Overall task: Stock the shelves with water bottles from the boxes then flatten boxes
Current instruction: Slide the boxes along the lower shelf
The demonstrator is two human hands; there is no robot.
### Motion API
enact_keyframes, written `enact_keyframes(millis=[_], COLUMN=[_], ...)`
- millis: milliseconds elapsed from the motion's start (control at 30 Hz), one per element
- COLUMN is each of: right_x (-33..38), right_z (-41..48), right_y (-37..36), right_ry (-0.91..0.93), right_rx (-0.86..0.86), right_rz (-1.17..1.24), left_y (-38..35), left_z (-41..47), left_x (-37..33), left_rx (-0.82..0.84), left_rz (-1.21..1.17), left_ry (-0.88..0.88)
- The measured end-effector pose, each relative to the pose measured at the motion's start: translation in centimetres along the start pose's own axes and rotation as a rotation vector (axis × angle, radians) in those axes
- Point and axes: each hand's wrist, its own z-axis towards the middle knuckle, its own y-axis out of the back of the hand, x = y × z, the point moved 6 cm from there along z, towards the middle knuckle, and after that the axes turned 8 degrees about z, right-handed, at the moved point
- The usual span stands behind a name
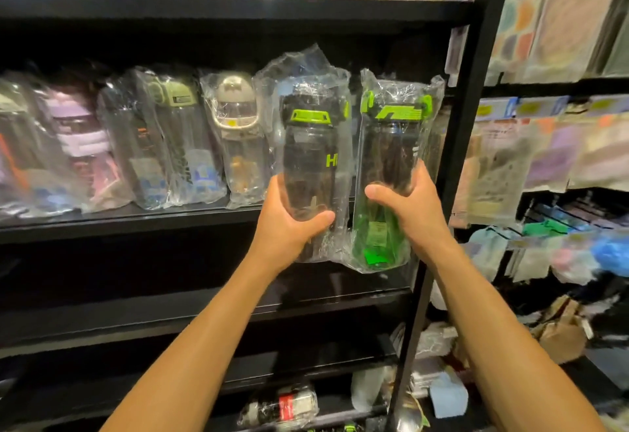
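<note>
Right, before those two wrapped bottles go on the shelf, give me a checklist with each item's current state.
1. Grip one: the left hand holds the black bottle round its lower body: ok.
2. Grip two: the right hand holds the green-based bottle round its middle: ok.
3. Both bottles upright, lids up: ok.
4. Bases raised over the front edge of the shelf: not ok, both show below it in this view.
5. Free gap to the right of the beige-lidded bottle: cannot tell, the held bottles hide it.
</note>
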Motion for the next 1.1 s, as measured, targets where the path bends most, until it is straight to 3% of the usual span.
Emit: enact_keyframes(millis=[500, 800, 1100], right_x=[-1.8, -4.6, -6.6], right_z=[10.3, 14.1, 16.0], right_y=[4.8, 4.7, 4.5], right_ry=[0.041, 0.032, 0.001], right_rx=[-0.113, -0.185, -0.132], right_rz=[-0.144, -0.079, -0.092], left_y=[-7.0, -10.4, -11.3], left_z=[9.2, 12.4, 14.4], left_x=[0.3, 2.8, 4.3], left_rx=[-0.081, -0.141, -0.197], left_rz=[0.020, 0.054, 0.154], left_ry=[0.009, 0.062, 0.031])
